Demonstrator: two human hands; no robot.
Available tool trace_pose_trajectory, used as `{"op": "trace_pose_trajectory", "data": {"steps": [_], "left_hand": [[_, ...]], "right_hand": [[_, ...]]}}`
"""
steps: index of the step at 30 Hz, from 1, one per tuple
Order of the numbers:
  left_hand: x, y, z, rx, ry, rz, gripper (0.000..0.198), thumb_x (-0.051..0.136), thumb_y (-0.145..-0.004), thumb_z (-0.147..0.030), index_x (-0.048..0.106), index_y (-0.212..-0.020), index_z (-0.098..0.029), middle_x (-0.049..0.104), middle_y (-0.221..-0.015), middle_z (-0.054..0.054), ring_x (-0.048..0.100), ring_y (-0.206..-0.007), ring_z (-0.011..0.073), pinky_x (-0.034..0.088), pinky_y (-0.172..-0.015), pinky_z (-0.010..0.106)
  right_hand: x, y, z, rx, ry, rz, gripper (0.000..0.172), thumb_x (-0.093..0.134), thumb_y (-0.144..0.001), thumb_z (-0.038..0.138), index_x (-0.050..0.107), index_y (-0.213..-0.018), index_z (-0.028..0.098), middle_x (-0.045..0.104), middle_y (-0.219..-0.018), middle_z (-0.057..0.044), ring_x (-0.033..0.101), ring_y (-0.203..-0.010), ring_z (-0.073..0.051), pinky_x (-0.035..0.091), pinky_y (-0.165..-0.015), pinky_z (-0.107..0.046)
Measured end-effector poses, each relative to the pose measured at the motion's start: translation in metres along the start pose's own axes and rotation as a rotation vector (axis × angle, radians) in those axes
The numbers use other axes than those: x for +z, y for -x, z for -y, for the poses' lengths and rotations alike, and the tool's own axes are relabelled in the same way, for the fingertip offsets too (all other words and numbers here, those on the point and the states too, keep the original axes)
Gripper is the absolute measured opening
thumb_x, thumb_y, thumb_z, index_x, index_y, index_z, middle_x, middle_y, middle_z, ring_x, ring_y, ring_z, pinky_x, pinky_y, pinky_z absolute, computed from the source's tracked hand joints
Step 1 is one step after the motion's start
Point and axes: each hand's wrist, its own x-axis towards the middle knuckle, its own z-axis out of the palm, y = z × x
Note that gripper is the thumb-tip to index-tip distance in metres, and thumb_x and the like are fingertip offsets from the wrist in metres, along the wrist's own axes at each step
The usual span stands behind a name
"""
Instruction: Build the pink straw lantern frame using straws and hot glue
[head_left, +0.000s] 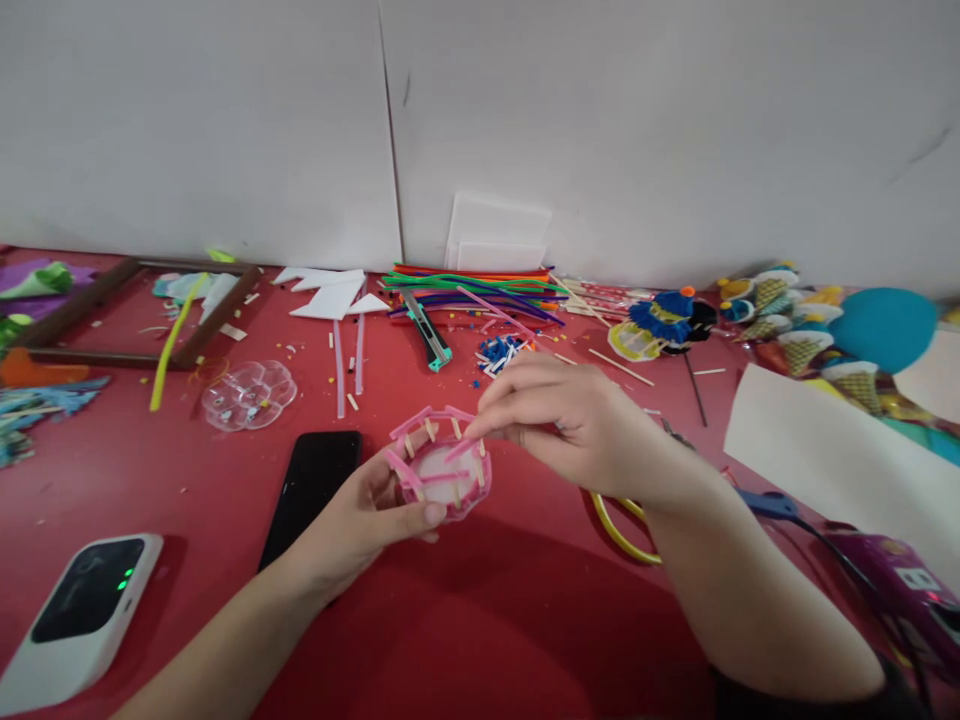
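My left hand [382, 510] is closed around a small round craft piece [448, 492], thumb on its near rim. The piece has a pale base, short wooden posts round its edge and fuzzy pink strips laid along the posts. At its far right side, my right hand [562, 415] pinches a short pink strip [463, 449] that slants over the ring; its fingertips partly hide the strip's end. Behind the hands lie a green utility knife [429, 335], two long pink strips [340, 370] and a small heap of blue and white cut bits [499, 352].
A black phone [313, 485] and a white device with a screen [94, 600] lie at left. Yellow-handled scissors [619, 535] and a corded tool [769, 503] are at right. Coloured pipe cleaners [472, 290] line the wall; a clear flower-shaped palette [250, 396] sits left of them.
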Motion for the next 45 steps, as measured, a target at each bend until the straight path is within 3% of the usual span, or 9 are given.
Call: {"op": "trace_pose_trajectory", "data": {"steps": [6, 13, 24, 45], "left_hand": [[0.0011, -0.0016, 0.0020, 0.009, 0.013, 0.030, 0.065, 0.092, -0.055, -0.021, 0.073, -0.117, -0.026, 0.077, -0.110, 0.008, 0.071, -0.077, 0.0184, 0.057, -0.057, 0.023], [-0.0045, -0.0083, 0.0052, 0.027, -0.008, 0.057, 0.068, 0.093, -0.054, -0.024, 0.072, -0.118, -0.027, 0.075, -0.119, 0.009, 0.075, -0.092, 0.0266, 0.061, -0.066, 0.029], [-0.0023, -0.0058, 0.0028, 0.031, -0.019, 0.046, 0.072, 0.094, -0.055, -0.027, 0.070, -0.123, -0.026, 0.076, -0.118, 0.010, 0.074, -0.102, 0.0311, 0.061, -0.068, 0.029], [0.0008, -0.0035, 0.0006, 0.068, -0.033, 0.063, 0.061, 0.091, -0.059, -0.025, 0.073, -0.117, -0.029, 0.075, -0.122, 0.008, 0.071, -0.110, 0.0302, 0.061, -0.075, 0.029]], "right_hand": [[-0.0010, -0.0015, 0.0032, 0.021, -0.073, 0.067, 0.035, 0.050, -0.091, 0.001, 0.077, -0.098, 0.023, 0.074, -0.093, -0.002, 0.066, -0.089, -0.013, 0.052, -0.084, -0.029], [-0.0014, -0.0021, 0.0001, -0.014, -0.117, 0.077, 0.035, 0.050, -0.092, 0.001, 0.077, -0.094, 0.023, 0.073, -0.093, -0.001, 0.065, -0.088, -0.013, 0.051, -0.083, -0.029], [-0.0017, -0.0010, -0.0031, 0.016, -0.124, 0.091, 0.037, 0.048, -0.092, 0.002, 0.078, -0.096, 0.024, 0.071, -0.095, -0.002, 0.064, -0.088, -0.012, 0.052, -0.081, -0.027], [0.0010, -0.0023, 0.0010, 0.061, -0.105, 0.106, 0.031, 0.050, -0.093, 0.003, 0.076, -0.093, 0.021, 0.070, -0.088, -0.001, 0.063, -0.086, -0.012, 0.048, -0.081, -0.026]]}}
